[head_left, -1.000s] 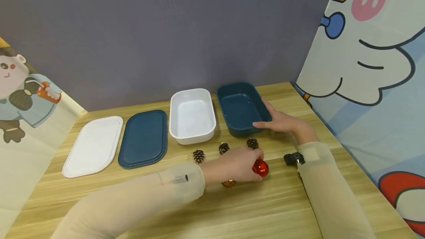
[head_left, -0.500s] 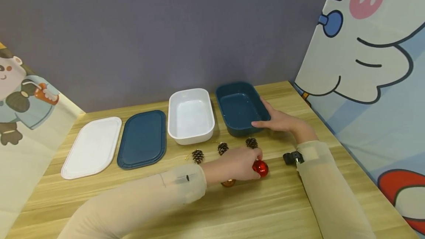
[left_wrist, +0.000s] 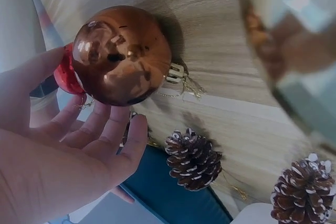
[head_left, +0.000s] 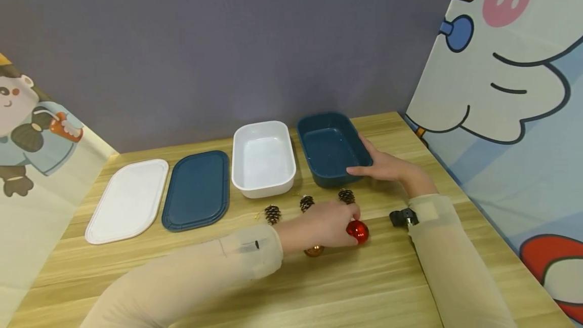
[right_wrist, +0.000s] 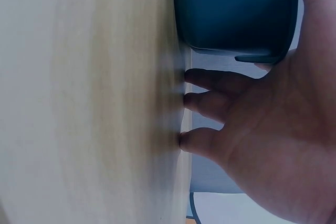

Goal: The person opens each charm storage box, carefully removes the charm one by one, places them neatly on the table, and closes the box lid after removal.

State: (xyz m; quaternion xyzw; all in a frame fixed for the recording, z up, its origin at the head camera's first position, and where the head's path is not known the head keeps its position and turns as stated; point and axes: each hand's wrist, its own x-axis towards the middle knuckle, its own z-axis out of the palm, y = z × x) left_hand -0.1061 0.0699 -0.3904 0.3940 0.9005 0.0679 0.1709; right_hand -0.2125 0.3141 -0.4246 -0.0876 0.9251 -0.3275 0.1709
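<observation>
A shiny red Christmas ball point(head_left: 357, 232) sits at the fingertips of my left hand point(head_left: 325, 224), which pinches it low over the table. In the left wrist view a copper-coloured Christmas ball point(left_wrist: 123, 56) covers most of the red one. My right hand point(head_left: 387, 166) holds the near right corner of the dark blue container point(head_left: 339, 178), thumb on the rim and other fingers along its outer side. Seen from the right wrist, several fingers point(right_wrist: 202, 142) reach down to the tabletop. Pine cones point(head_left: 273, 214) lie between the left hand and the containers.
A white container point(head_left: 264, 191) stands left of the dark blue one. Farther left lie a dark blue lid point(head_left: 197, 191) and a white lid point(head_left: 128, 201). Another shiny ball point(left_wrist: 299, 40) looms at the left wrist view's edge. A grey wall point(head_left: 205, 54) closes the back.
The view shifts slightly and returns. Both hands stay nearly in place, the left at the red Christmas ball and the right on the dark blue container.
</observation>
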